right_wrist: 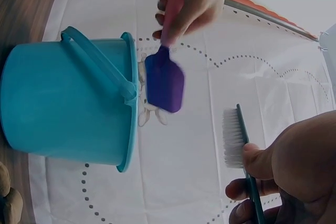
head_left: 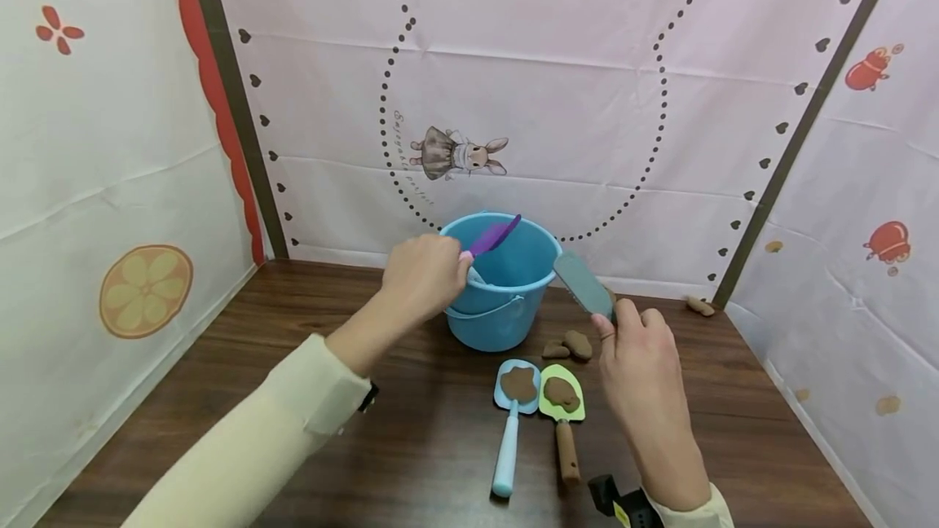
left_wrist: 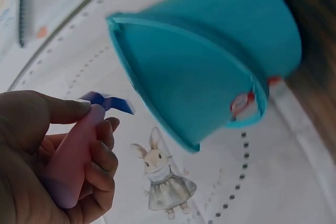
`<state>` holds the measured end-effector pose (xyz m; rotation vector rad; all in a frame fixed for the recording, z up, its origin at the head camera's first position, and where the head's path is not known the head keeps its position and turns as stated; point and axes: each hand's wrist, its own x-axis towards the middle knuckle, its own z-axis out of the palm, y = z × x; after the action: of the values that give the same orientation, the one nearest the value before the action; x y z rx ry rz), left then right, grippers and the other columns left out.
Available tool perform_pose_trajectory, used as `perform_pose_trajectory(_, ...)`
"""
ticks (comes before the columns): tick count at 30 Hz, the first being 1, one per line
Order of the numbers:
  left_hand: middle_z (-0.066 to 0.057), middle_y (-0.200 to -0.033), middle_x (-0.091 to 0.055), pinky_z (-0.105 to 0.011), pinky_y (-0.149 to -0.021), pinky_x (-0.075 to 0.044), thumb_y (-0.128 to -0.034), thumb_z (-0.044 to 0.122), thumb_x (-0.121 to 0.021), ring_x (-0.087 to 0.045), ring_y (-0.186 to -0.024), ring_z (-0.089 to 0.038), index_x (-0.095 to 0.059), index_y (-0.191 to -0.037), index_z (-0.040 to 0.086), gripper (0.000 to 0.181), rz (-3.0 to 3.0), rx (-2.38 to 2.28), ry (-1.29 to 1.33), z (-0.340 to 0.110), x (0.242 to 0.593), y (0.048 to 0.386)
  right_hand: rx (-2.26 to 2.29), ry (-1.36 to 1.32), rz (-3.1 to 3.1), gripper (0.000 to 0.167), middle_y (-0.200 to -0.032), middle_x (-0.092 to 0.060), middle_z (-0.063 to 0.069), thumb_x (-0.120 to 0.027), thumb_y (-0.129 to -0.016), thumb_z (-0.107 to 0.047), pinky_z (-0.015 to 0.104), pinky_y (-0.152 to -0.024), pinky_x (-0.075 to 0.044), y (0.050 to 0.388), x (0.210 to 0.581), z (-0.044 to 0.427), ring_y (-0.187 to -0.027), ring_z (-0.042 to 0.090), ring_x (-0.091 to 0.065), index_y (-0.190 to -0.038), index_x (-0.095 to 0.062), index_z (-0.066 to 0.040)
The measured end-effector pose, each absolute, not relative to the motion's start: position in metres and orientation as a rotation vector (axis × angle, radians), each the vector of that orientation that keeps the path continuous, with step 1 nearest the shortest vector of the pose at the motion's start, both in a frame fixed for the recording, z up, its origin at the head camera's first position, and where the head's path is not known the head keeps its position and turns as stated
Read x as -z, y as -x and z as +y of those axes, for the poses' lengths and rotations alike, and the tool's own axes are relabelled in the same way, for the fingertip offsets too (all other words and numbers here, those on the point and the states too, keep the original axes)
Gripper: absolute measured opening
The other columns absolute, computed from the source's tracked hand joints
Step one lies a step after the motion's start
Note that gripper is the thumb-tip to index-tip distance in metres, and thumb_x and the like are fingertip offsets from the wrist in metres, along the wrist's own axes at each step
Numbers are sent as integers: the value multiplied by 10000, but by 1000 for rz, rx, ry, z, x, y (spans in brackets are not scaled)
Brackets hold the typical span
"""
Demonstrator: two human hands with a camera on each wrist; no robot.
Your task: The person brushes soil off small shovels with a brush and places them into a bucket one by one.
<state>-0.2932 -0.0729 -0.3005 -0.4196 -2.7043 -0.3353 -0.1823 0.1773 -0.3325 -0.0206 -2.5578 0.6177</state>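
My left hand (head_left: 424, 274) grips the pink handle (left_wrist: 76, 156) of a purple shovel (head_left: 495, 236), whose blade is over the rim of the blue bucket (head_left: 493, 323). In the right wrist view the purple blade (right_wrist: 165, 82) is beside the bucket's opening (right_wrist: 128, 129). My right hand (head_left: 645, 373) holds a dark green brush (head_left: 583, 283) by its handle, to the right of the bucket; its white bristles (right_wrist: 233, 139) show in the right wrist view.
In front of the bucket lie a light blue shovel (head_left: 506, 451) and a green shovel with a wooden handle (head_left: 567, 451), each with a brown lump on its blade. Brown lumps (head_left: 578, 345) lie nearby, others (head_left: 700, 305) at the back right. Printed cloth (head_left: 587, 145) stands behind.
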Motion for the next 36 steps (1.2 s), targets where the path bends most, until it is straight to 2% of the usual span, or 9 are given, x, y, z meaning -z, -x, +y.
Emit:
perform_pose_trajectory(5,-30,-664,-569,-363,-522,-482,-1007,313,-603,-579,-632,-216,-571,-641,163,397,-2756,97,450,-63,290,325,-624,16,-2561,283,-824,-396,140,-527,-1058,-298,378,-602,-362,181,333,174,-700,282,-396,-999,-546,-22)
perform_pose_trajectory(10,-40,-767,-628,-395,-591,-534,-968,284,-655,-603,-700,-225,-657,-788,147,226,-2825,-65,503,-57,292,350,-638,2,-2557,295,-822,-401,137,-527,-1058,-308,381,-602,-372,180,333,168,-704,282,-409,-1013,-559,-18)
perform_pose_trajectory(14,-46,-871,-680,-409,-663,-570,-963,243,-647,-621,-763,-224,-715,-927,134,134,-2855,-249,652,-53,299,366,-637,3,-2562,293,-828,-400,137,-530,-1057,-312,387,-610,-378,180,334,166,-712,286,-409,-1015,-556,-23)
perform_pose_trajectory(18,-55,-1004,-707,-428,-763,-585,-971,247,-651,-631,-855,-209,-726,-1084,130,180,-2878,-399,801,-49,307,377,-636,5,-2568,285,-826,-398,135,-536,-1055,-311,390,-616,-378,179,335,165,-713,286,-403,-1015,-552,-29)
perform_pose_trajectory(24,-73,-1149,-708,-486,-895,-567,-952,317,-717,-654,-994,-235,-690,-1219,130,327,-2950,-403,829,-40,306,380,-631,-7,-2555,280,-822,-405,137,-554,-1047,-304,398,-612,-388,179,336,166,-710,292,-415,-1022,-562,-25)
perform_pose_trajectory(29,-80,-1068,-724,-483,-904,-570,-935,337,-744,-677,-933,-240,-704,-1131,105,306,-3008,-254,851,-34,306,381,-610,-25,-2527,275,-809,-407,140,-577,-1036,-292,405,-603,-386,179,333,170,-701,299,-423,-985,-558,-22)
perform_pose_trajectory(32,-51,-948,-711,-454,-859,-586,-923,320,-762,-661,-839,-216,-709,-1010,122,222,-3023,-175,843,-33,307,382,-605,-25,-2528,283,-805,-406,137,-574,-1037,-297,397,-598,-382,179,332,170,-697,293,-418,-970,-553,-24)
perform_pose_trajectory(36,-24,-873,-683,-413,-798,-586,-924,278,-763,-648,-792,-202,-698,-928,145,149,-3024,-107,849,-31,306,381,-603,-34,-2524,283,-805,-406,133,-570,-1038,-299,399,-593,-379,178,332,171,-694,285,-419,-978,-558,-23)
